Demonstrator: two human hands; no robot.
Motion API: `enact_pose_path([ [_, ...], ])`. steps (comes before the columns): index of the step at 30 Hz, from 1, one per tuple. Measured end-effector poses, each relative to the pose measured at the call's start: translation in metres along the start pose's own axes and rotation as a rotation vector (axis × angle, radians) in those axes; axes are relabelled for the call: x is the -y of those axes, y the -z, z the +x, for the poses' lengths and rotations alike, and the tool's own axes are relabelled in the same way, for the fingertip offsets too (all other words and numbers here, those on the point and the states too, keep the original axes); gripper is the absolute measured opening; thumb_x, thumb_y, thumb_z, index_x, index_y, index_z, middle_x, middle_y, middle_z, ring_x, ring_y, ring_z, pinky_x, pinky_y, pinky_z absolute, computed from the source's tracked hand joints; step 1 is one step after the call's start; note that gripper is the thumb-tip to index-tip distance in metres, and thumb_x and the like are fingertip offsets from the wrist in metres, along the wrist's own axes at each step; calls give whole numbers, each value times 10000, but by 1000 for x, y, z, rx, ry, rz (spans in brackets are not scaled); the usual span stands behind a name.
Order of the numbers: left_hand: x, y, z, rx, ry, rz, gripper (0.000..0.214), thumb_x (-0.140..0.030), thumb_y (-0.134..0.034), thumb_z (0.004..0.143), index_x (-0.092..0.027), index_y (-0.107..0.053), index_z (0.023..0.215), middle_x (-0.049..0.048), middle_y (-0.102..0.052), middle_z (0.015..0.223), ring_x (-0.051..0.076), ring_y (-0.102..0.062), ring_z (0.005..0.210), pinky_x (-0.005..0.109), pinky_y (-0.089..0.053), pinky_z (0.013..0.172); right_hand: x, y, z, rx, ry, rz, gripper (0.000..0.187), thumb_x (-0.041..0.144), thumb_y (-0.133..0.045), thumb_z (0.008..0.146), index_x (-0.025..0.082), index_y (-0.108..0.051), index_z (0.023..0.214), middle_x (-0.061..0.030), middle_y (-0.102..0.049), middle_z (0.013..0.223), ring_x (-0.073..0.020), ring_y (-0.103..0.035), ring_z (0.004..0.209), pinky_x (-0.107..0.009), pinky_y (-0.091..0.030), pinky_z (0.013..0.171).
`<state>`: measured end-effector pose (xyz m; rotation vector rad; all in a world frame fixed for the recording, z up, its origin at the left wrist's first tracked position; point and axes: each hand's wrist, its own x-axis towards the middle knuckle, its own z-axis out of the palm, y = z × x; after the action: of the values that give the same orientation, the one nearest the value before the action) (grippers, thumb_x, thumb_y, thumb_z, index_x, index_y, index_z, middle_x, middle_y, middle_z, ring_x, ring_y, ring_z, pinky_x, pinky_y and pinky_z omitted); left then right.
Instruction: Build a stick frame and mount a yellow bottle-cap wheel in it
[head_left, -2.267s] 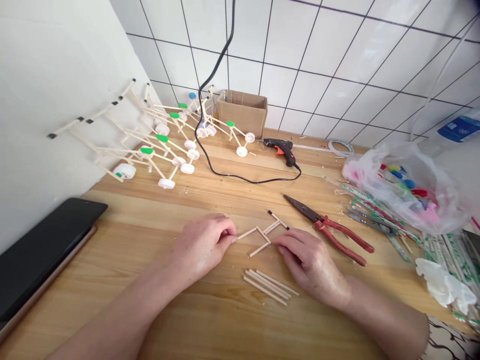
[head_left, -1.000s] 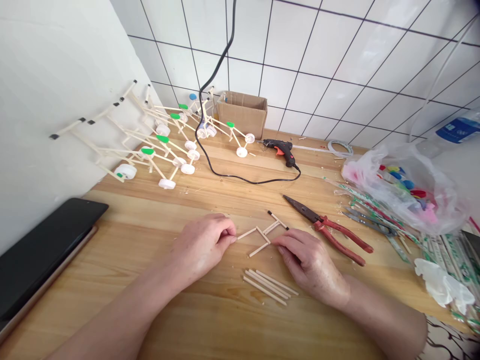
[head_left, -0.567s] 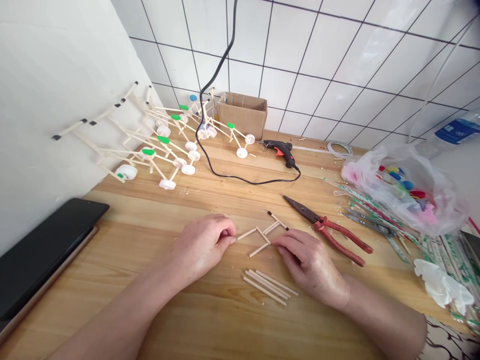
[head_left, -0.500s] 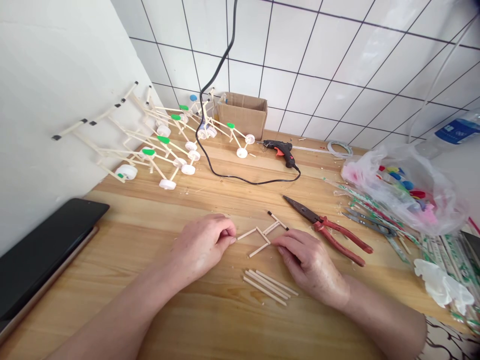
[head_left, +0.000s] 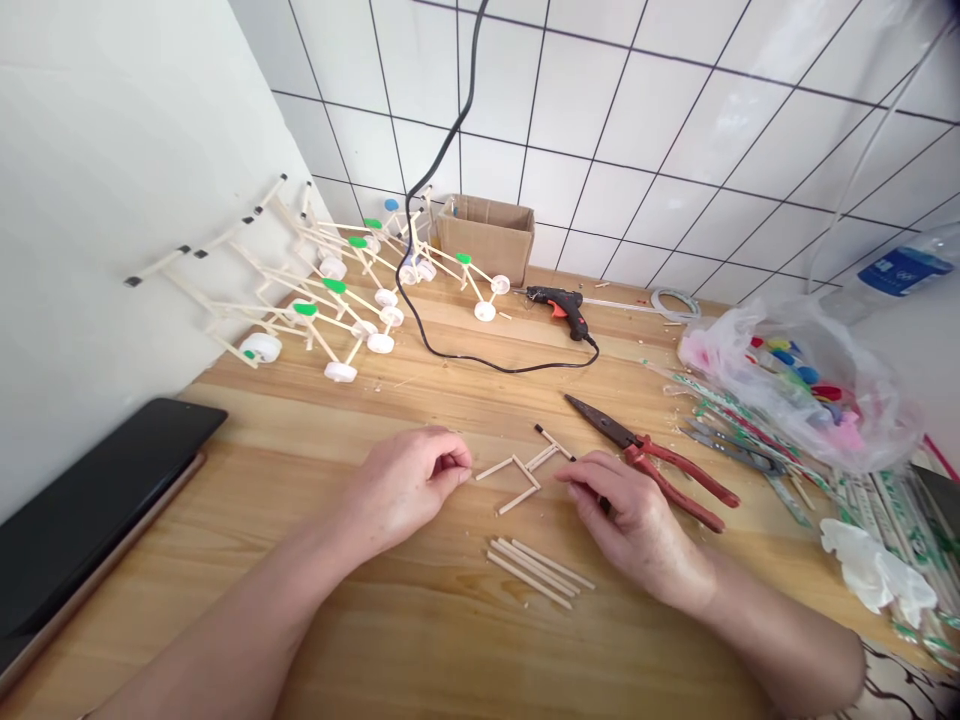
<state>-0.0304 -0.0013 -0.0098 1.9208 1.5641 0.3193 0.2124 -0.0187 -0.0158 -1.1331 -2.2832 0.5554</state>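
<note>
A small frame of glued wooden sticks (head_left: pixel 525 470) lies flat on the wooden table (head_left: pixel 450 650) between my hands. My left hand (head_left: pixel 412 487) rests on the table with its fingers curled and thumb against forefinger, the tips just beside the frame's left end. My right hand (head_left: pixel 634 515) lies to the right of the frame with its fingers loosely stretched out, holding nothing, the fingertips a little apart from the frame. A small bundle of loose sticks (head_left: pixel 536 572) lies in front of the frame.
Red-handled pliers (head_left: pixel 660 465) lie right beside my right hand. A glue gun (head_left: pixel 562 303) with its black cable, a cardboard box (head_left: pixel 487 235) and several wheeled stick models (head_left: pixel 337 300) sit at the back. A plastic bag (head_left: pixel 802 385) is right, a black device (head_left: pixel 97 500) left.
My right hand has drawn back to the right, off the stick frame it was touching. My left hand has barely moved. The view has shifted slightly.
</note>
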Motion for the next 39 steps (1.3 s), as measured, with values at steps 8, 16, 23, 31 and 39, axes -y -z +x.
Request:
enact_pose_path([
  [8, -4, 4, 0, -7, -6, -9, 172, -244, -513, 763, -204, -664, 692, 3, -687, 679, 171, -599, 649, 259, -399, 574, 0, 32, 6, -150, -109, -107, 153, 215, -474, 886, 210, -626, 902, -27, -651, 741, -149, -597, 602, -243, -478, 525],
  [16, -4, 5, -3, -5, -26, -25, 168, -251, -522, 764, -201, -668, 699, 5, -690, 662, 172, -603, 623, 256, -393, 559, -15, 66, 52, -95, -413, -252, 187, 315, -526, 846, 178, -627, 923, -27, -669, 776, -157, -609, 688, -257, -475, 604],
  [23, -1, 5, -1, 0, -38, -33, 171, -230, -518, 768, -204, -683, 732, 6, -693, 670, 170, -605, 625, 254, -401, 562, -66, 68, 133, -45, -588, -407, 191, 293, -565, 873, 125, -625, 940, -62, -666, 897, -191, -622, 827, -313, -485, 729],
  [31, 2, 3, 2, 18, -29, -17, 174, -178, -521, 756, -215, -692, 755, 13, -702, 723, 180, -618, 671, 255, -416, 583, -113, 39, 192, 139, -783, -369, 300, 309, -559, 911, 150, -554, 1166, -77, -585, 1159, -214, -607, 969, -405, -524, 807],
  [39, 2, 2, 2, 28, -19, -13, 162, -184, -531, 749, -210, -690, 761, 22, -700, 774, 181, -614, 699, 256, -432, 605, -126, 24, 207, 88, -858, -302, 310, 304, -562, 910, 149, -546, 1178, -89, -575, 1176, -215, -601, 988, -414, -516, 823],
])
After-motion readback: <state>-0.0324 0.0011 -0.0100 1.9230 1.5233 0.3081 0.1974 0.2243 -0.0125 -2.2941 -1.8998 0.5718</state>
